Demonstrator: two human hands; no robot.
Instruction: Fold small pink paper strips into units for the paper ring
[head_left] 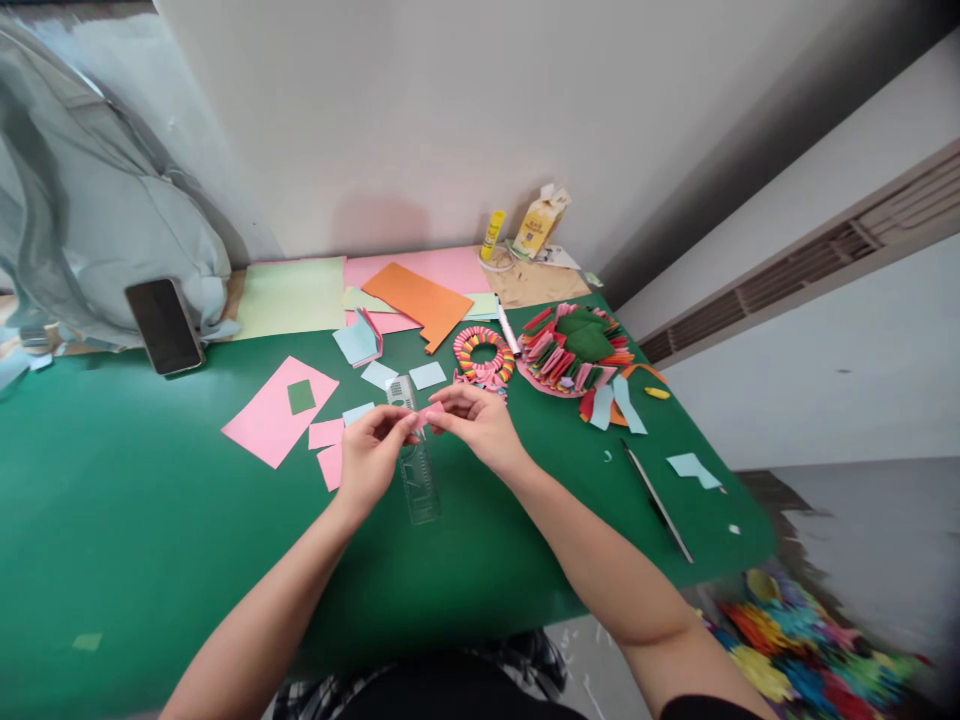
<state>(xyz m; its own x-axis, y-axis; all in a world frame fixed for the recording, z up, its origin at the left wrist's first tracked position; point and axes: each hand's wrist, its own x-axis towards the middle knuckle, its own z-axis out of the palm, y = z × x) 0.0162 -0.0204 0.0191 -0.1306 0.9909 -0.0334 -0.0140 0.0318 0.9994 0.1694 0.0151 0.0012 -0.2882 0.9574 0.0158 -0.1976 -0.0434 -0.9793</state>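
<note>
Both hands are mid-frame, just below centre. L hand (367, 457) has thumb + index pinched on the L end of a small, narrow pink paper piece (430, 411); R hand (486, 430) pinches the other end, so the pc. sits btwn the fingertips. Whether it's folded is hard to tell, as fingers cover much of it.

Directly under the hands: a clear rectangular plastic stencil ruler (420, 490), on a green tabletop (165, 480). Just L of the L hand, two small pink paper rectangles (325, 434); further L, a large pink paper sheet (259, 425) w/ a dark green paper square (301, 397) on it. Above the hands, a pale blue paper rectangle (427, 375) & a striped multicoloured paper ring (465, 343).

Upper centre: an L-shaped orange paper sheet (416, 300). R of centre: a round, multicoloured layered paper cluster (540, 355) w/ green leaf shapes (585, 337) on top; a white marker w/ dark ends (507, 326) lies btwn it & the ring.
</note>
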